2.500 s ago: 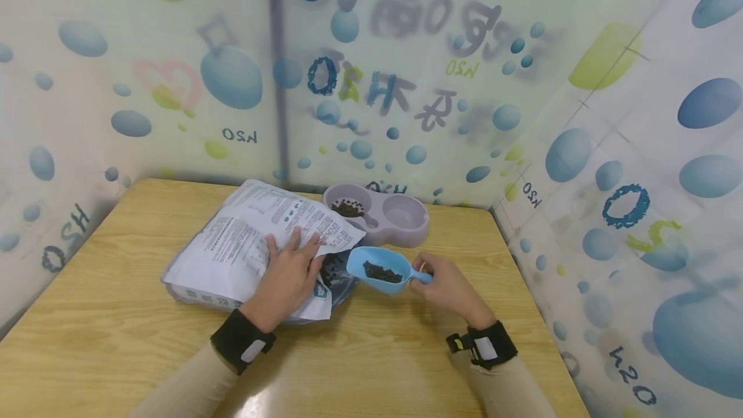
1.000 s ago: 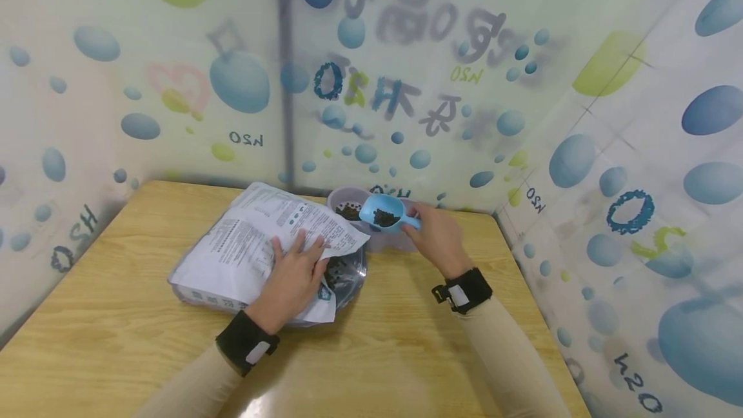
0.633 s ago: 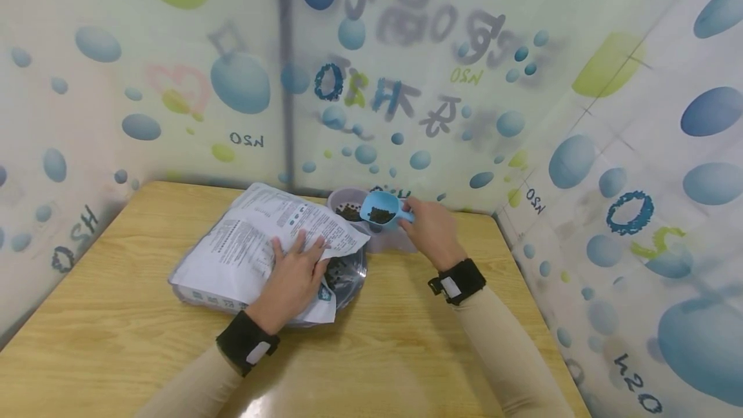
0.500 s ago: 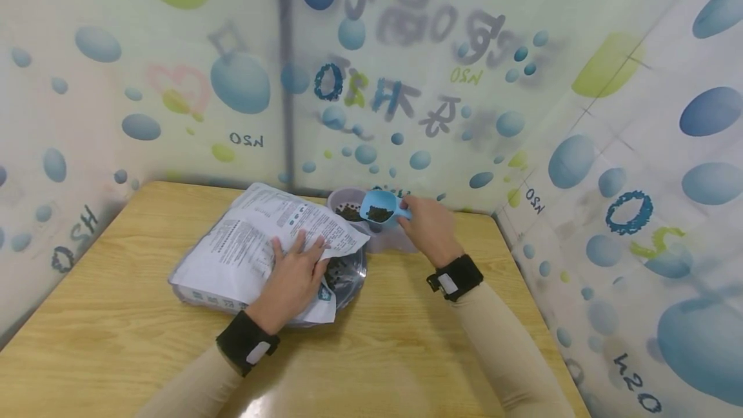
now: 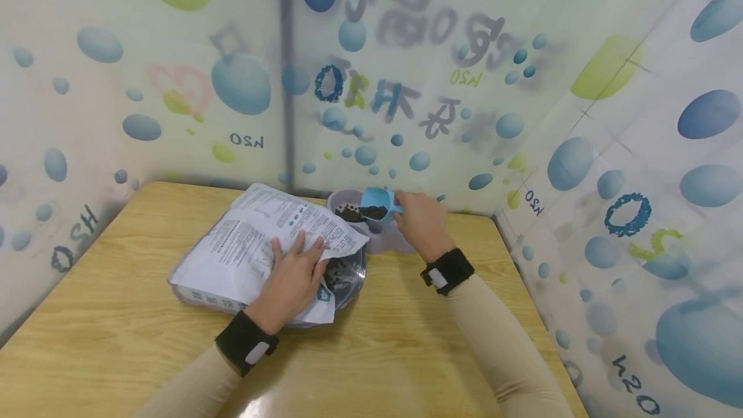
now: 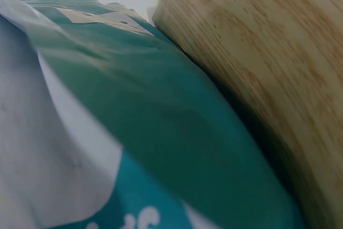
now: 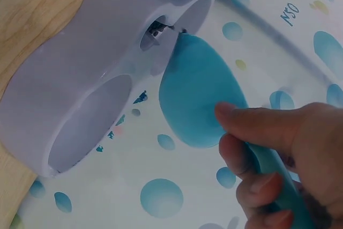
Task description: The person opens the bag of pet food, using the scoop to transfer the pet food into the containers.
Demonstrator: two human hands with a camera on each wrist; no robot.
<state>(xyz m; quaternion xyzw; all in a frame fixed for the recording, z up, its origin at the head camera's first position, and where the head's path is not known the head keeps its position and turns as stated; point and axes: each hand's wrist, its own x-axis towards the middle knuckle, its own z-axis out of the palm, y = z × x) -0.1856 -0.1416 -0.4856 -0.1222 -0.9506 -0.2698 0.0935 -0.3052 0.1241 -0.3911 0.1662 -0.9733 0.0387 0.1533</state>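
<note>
Looks like we're pouring: the blue scoop (image 5: pixel 377 196) is tipped more now over the double bowl (image 5: pixel 397 240), our right hand (image 5: pixel 422 221) wrapped round its handle (image 7: pixel 281 186), left hand (image 5: pixel 290 281) spread on the bag (image 5: pixel 232 250). Can't tell if pellets (image 5: pixel 374 213) are dropping.

A wood-grained tabletop (image 5: pixel 371 347) catches a bright glare (image 5: pixel 252 407) at its near side. Behind it rises a pale back wall (image 5: pixel 400 166) with blue and green ovals, mirrored H2O lettering (image 5: pixel 356 90) and a dark vertical stripe (image 5: pixel 286 82); similarly printed walls flank the tabletop left and right.
</note>
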